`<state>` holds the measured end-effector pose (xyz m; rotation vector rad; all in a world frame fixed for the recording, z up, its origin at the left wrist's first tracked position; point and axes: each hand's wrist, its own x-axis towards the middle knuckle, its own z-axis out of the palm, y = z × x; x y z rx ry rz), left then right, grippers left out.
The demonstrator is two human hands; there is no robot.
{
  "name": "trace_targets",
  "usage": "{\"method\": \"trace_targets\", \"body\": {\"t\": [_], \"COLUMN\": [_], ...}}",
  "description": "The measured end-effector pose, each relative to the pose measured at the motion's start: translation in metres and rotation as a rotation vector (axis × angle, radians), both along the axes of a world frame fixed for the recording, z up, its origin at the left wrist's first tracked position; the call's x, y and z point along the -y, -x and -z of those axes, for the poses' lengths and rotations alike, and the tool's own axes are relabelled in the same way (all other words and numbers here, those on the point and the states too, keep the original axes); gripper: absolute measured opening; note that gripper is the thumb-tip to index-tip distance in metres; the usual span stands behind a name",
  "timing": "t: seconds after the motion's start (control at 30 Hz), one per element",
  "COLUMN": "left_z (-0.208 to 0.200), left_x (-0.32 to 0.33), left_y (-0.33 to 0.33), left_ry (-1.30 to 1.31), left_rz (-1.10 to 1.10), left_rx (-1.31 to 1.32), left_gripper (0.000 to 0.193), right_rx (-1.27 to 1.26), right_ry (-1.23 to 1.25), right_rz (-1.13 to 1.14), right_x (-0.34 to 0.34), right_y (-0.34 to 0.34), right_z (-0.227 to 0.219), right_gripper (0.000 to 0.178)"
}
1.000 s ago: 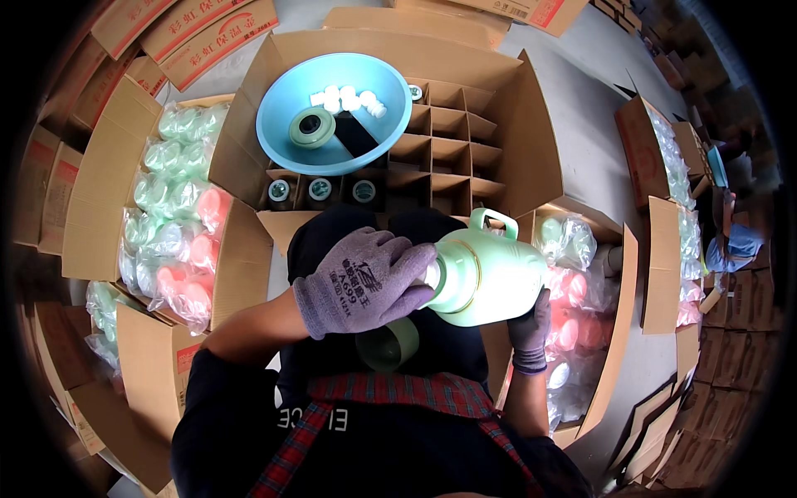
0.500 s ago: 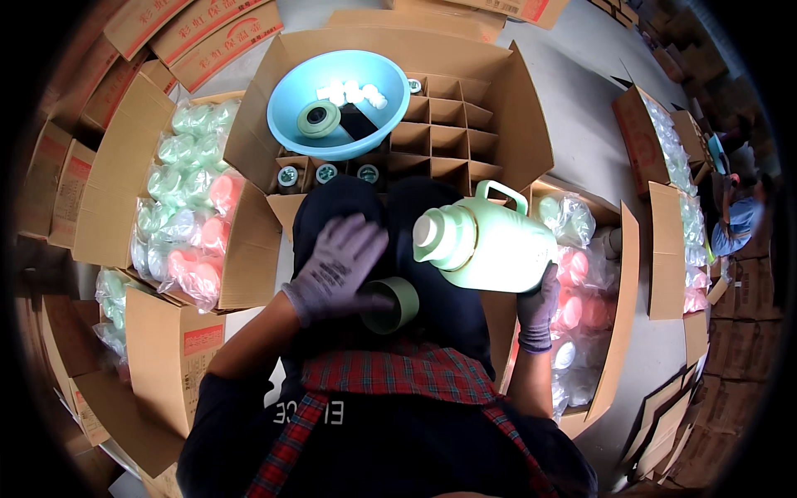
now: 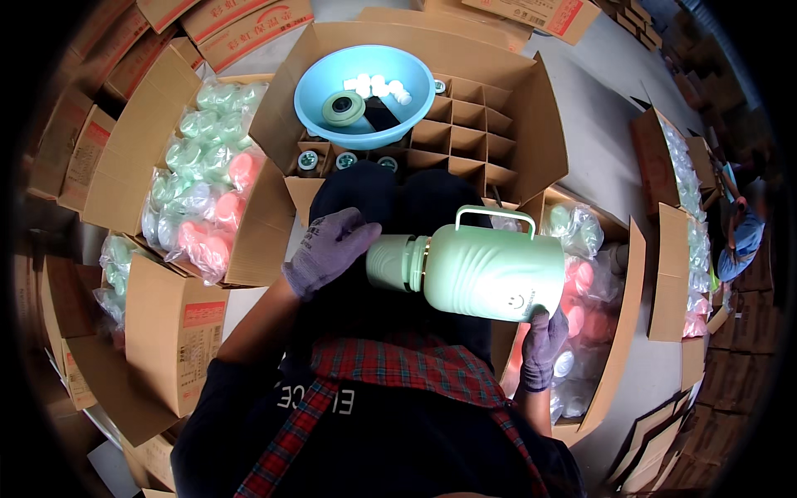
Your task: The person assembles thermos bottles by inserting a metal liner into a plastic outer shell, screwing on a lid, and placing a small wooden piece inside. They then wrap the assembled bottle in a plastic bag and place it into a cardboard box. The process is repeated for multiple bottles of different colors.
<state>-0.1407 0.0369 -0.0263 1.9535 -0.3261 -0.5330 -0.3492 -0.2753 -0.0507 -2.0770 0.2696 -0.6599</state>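
Note:
A pale green vacuum flask (image 3: 490,270) with a loop handle lies sideways over my lap, its neck toward the left. My gloved right hand (image 3: 544,344) grips it by the base end. A green cup lid (image 3: 388,261) covers the flask's mouth, in line with the neck. My gloved left hand (image 3: 332,249) is closed with bent fingers at the lid's outer end; part of its grip is hidden.
Ahead, a blue basin (image 3: 365,137) with white stoppers, a green round part and a black object rests on a divided carton (image 3: 540,141). Cartons of bagged green, white and pink parts (image 3: 203,178) stand at both sides. Another person (image 3: 741,236) is at far right.
The cup lid has gone from my lap onto the flask's mouth. My left hand has closed at the lid's end. The flask has turned more level.

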Motion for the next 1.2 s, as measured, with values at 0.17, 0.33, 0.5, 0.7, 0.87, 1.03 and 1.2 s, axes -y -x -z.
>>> {"method": "trace_targets", "body": {"t": [0.17,0.33,0.5,0.7,0.87,1.03,1.2], "left_z": [0.036,0.011,-0.030,-0.045,-0.027,-0.027,0.009], "left_x": [-0.002,-0.004,-0.015,-0.015,-0.013,-0.008,-0.028], "left_y": [0.038,0.046,0.025,0.025,0.028,0.024,0.038], "left_ry": [0.217,0.541,0.453,0.237,0.333,0.243,0.122], "left_rz": [-0.165,-0.051,0.100,0.204,0.123,0.445,0.772], "left_rx": [0.427,0.202,-0.582,0.870,-0.397,1.380,1.289], "left_gripper": [0.030,0.045,0.056,0.085,0.062,0.064,0.027], "right_rx": [-0.113,0.232,0.323,-0.007,0.422,-0.200,-0.413], "right_ry": [-0.119,0.265,0.589,0.410,0.259,-0.070,-0.111], "right_rz": [-0.058,-0.062,-0.291,-0.016,-0.144,-0.046,-0.262], "right_x": [-0.022,-0.007,0.000,0.031,-0.016,0.019,0.028], "right_y": [-0.012,0.000,-0.030,-0.029,-0.041,-0.073,-0.115], "right_z": [0.005,-0.010,-0.065,-0.014,-0.052,-0.043,-0.078], "right_gripper": [0.060,0.058,0.052,0.055,0.068,0.059,0.062]}}
